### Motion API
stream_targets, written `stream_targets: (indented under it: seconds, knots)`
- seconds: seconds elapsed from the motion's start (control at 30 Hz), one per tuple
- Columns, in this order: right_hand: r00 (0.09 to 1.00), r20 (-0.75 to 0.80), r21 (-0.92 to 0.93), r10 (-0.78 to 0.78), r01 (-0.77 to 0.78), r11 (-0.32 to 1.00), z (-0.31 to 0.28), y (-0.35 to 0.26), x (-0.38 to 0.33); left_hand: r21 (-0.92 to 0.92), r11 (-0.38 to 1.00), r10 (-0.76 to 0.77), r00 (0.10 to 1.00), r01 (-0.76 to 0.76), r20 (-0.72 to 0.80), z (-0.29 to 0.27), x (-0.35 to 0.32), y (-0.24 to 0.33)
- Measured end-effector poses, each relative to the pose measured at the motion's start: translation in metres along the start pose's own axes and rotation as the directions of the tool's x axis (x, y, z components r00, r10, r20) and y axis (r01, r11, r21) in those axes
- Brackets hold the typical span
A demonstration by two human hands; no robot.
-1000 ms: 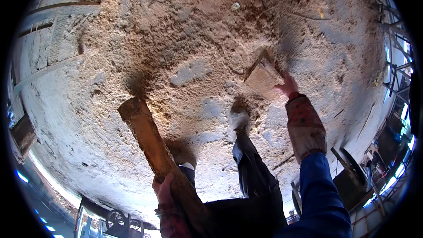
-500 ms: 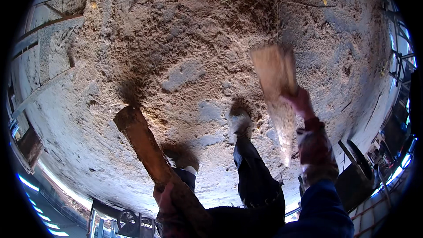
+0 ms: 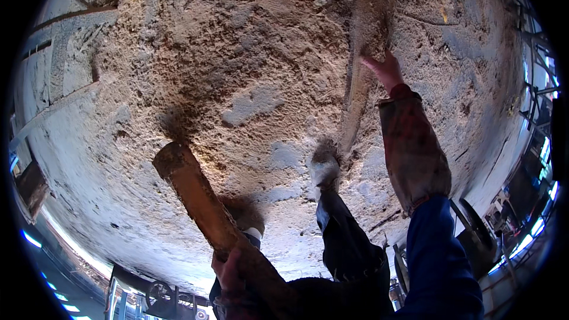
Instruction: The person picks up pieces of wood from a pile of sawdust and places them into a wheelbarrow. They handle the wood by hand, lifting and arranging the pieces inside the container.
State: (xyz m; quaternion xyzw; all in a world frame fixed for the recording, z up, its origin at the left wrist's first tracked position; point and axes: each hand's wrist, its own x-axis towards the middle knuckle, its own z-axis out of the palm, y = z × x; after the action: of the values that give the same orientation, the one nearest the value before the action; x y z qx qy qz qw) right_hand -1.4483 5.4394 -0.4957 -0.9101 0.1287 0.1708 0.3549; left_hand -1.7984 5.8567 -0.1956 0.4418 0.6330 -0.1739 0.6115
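Observation:
My left hand [image 3: 230, 269] is closed round a thick brown wooden slab [image 3: 204, 201] with a rough, bark-like edge. The slab slants up and left from my body, its end over the floor. My right hand [image 3: 386, 72] is stretched forward, with thumb and fingers spread. Just beside it a long wooden plank [image 3: 370, 18], smeared by motion, runs toward the top of the view. My thumb overlaps the plank's edge; whether it still touches cannot be made out.
The floor [image 3: 255, 106] is pale and covered with sawdust and crumbs. My shoes [image 3: 325, 166] stand on it. Wooden framing [image 3: 59, 77] lies at the far left. Dark wheeled equipment [image 3: 474, 231] stands at the right, and a spoked wheel [image 3: 159, 293] is at the lower left.
My right arm has reached forward and its fingers have let go of the plank, which has moved away from me. My left hand and the slab have hardly moved.

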Motion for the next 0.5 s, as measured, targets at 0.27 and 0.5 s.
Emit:
stream_targets:
  seconds: [0.27, 0.5]
  knots:
    - [0.979, 0.020, 0.185, 0.203, -0.203, 0.962, 0.013, -0.012, 0.002, 0.009, 0.998, -0.059, 0.997, 0.060, -0.046, -0.007, 0.002, 0.006]
    - [0.987, 0.020, 0.363, 0.156, -0.153, 0.919, 0.022, -0.039, -0.004, -0.001, 1.000, 0.016, 1.000, -0.016, 0.018, -0.005, 0.001, 0.012]
